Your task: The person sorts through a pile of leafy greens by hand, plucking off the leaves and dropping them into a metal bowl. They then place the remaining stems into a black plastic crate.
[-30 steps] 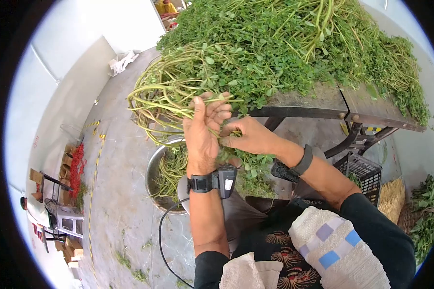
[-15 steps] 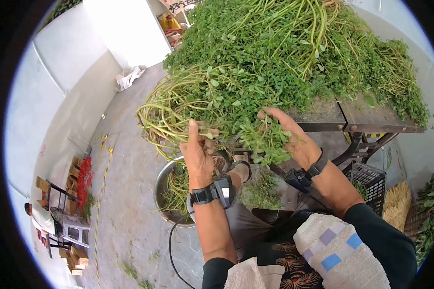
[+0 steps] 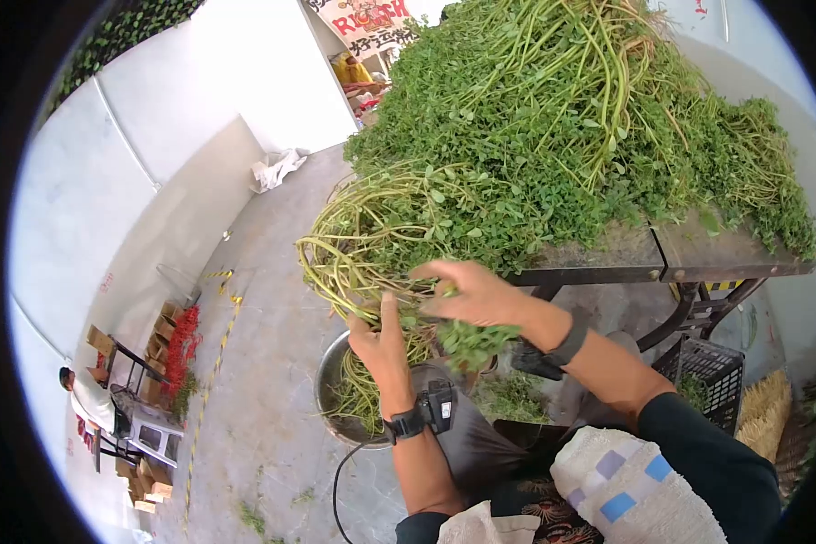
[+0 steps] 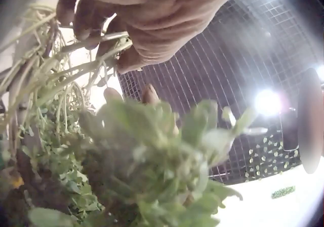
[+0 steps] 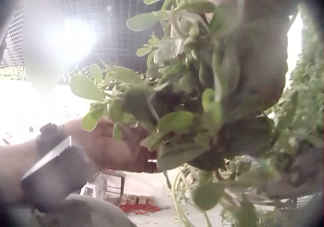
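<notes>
Purslane with long pale stems and small green leaves lies heaped on the table; the heap covers most of its top. My right hand grips a leafy purslane bunch, which hangs below the fingers and fills much of the right wrist view. Just left of it, my left hand is at the heap's trailing stems, thumb raised. In the left wrist view its curled fingers hold thin stems; leaves hide part of the scene below.
A round metal basin with stems in it stands on the floor below my left hand. Beneath the table's right side is a black plastic crate. Cut greens litter the floor. Far left, a person sits near a stool.
My right hand came away from the left hand with a leafy bunch, swung right, then moved back left beside it. The head view has shifted, so the table appears lower.
</notes>
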Tool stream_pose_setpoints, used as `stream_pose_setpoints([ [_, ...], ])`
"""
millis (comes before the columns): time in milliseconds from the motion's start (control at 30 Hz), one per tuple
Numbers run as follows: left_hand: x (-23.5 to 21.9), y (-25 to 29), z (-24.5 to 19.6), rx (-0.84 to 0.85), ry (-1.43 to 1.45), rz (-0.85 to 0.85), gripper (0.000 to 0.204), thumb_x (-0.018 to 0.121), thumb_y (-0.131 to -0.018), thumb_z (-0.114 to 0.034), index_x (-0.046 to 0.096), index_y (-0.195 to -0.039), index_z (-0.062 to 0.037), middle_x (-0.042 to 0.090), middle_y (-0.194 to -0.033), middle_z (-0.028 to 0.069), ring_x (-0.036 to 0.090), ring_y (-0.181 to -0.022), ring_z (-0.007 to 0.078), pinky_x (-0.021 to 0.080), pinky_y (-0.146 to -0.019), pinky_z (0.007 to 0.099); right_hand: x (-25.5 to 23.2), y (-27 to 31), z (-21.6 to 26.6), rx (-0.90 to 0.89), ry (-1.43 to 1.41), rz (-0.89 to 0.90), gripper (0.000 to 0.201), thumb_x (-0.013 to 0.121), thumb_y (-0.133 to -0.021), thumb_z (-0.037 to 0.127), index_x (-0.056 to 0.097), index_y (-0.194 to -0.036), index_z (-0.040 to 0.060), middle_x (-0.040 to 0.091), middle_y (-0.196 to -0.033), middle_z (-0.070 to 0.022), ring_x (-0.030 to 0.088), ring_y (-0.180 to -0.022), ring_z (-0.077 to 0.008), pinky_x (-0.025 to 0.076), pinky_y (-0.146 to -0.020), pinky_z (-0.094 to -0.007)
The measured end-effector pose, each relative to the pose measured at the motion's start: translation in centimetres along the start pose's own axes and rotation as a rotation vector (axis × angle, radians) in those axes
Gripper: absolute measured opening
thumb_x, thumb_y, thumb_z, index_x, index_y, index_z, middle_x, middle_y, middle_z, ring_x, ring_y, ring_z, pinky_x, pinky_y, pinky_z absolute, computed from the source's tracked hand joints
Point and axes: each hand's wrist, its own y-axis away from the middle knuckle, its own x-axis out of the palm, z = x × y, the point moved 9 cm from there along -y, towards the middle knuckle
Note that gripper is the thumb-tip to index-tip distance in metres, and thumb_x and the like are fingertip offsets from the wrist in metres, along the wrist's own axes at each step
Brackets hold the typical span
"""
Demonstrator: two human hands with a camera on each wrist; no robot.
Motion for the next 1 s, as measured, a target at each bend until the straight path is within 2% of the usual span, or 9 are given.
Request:
stream_pose_setpoints([
  [133,-2.1,0.6,-1.5,0.193,-0.321,-0.128,0.026,0.059,-0.087,-0.020,0.058,-0.099,0.0041,0.060,-0.089,0.0097,0.053,-0.083,0.0168,0.043,-0.074,0.0316,4.4,-1.7,0.1,-0.263,0.118,0.002,0.036,0.065,-0.074,0.023,0.063,-0.103,0.0024,0.065,-0.088,-0.0175,0.063,-0.075,-0.0274,0.049,-0.072,-0.0342],
  [200,-3.0,0.9,-2.1,0.131,-0.385,-0.142,0.036,0.062,-0.083,-0.018,0.054,-0.111,0.0030,0.056,-0.104,0.0165,0.052,-0.098,0.0240,0.040,-0.085,0.0353,5.2,-1.8,-0.1,-0.282,0.165,-0.003,0.032,0.064,-0.074,0.023,0.065,-0.099,0.0033,0.065,-0.090,-0.0198,0.063,-0.079,-0.0315,0.049,-0.075,-0.0364],
  [300,-4.0,1.7,-6.5,0.348,-0.737,-0.343,0.068,0.070,-0.074,-0.019,0.038,-0.132,-0.0060,0.028,-0.141,0.0157,0.026,-0.129,0.0368,0.021,-0.101,0.0519,5.5,-2.1,0.1,-0.295,0.184,-0.002,0.026,0.064,-0.072,0.021,0.067,-0.093,0.0056,0.064,-0.087,-0.0203,0.062,-0.080,-0.0344,0.049,-0.075,-0.0376],
  [433,-2.2,0.3,-8.6,0.344,-1.001,-0.255,0.066,0.070,-0.073,-0.020,0.041,-0.131,-0.0070,0.030,-0.140,0.0168,0.029,-0.128,0.0361,0.023,-0.101,0.0508,5.9,-2.5,0.4,-0.332,0.162,-0.043,0.024,0.064,-0.073,0.020,0.067,-0.092,0.0058,0.065,-0.086,-0.0187,0.062,-0.079,-0.0335,0.048,-0.073,-0.0382],
  [633,3.0,-9.7,-18.0,0.772,-0.804,-0.162,0.049,0.065,-0.078,-0.029,0.054,-0.118,-0.0023,0.048,-0.127,0.0201,0.048,-0.114,0.0350,0.037,-0.096,0.0426,7.2,-3.1,-0.9,-0.374,0.182,-0.041,0.023,0.063,-0.075,0.023,0.068,-0.091,0.0069,0.065,-0.082,-0.0165,0.062,-0.075,-0.0320,0.048,-0.070,-0.0382],
  [800,9.9,-22.9,-7.4,0.493,-1.165,0.227,0.062,0.066,-0.073,-0.039,0.052,-0.116,0.0035,0.052,-0.119,0.0273,0.056,-0.105,0.0354,0.045,-0.087,0.0415,6.8,-2.1,-4.5,-0.168,0.134,-0.017,0.024,0.063,-0.078,0.028,0.068,-0.091,0.0084,0.064,-0.073,-0.0151,0.061,-0.066,-0.0307,0.047,-0.064,-0.0384],
  [867,10.4,-26.9,1.0,0.156,-1.285,0.586,0.076,0.069,-0.066,-0.037,0.043,-0.124,0.0047,0.052,-0.119,0.0275,0.057,-0.100,0.0369,0.048,-0.080,0.0449,7.4,-1.3,-5.9,-0.174,0.192,0.116,0.024,0.062,-0.082,0.025,0.067,-0.093,0.0049,0.067,-0.086,-0.0116,0.063,-0.070,-0.0236,0.048,-0.065,-0.0327],
  [900,10.6,-25.3,0.2,0.160,-1.282,0.593,0.076,0.069,-0.066,-0.037,0.043,-0.124,0.0047,0.052,-0.119,0.0275,0.057,-0.100,0.0369,0.048,-0.080,0.0449,7.0,-0.6,-6.0,-0.034,0.182,0.200,0.024,0.062,-0.082,0.025,0.067,-0.093,0.0039,0.067,-0.087,-0.0119,0.063,-0.066,-0.0228,0.048,-0.062,-0.0326],
  [1000,7.0,-23.1,2.3,-0.214,-0.932,0.424,0.078,0.072,-0.059,-0.035,0.047,-0.119,0.0078,0.056,-0.111,0.0282,0.058,-0.102,0.0347,0.046,-0.087,0.0402,5.9,0.0,-8.0,-0.132,0.103,0.081,0.024,0.064,-0.077,0.027,0.068,-0.090,0.0073,0.063,-0.070,-0.0157,0.060,-0.060,-0.0279,0.046,-0.060,-0.0374],
])
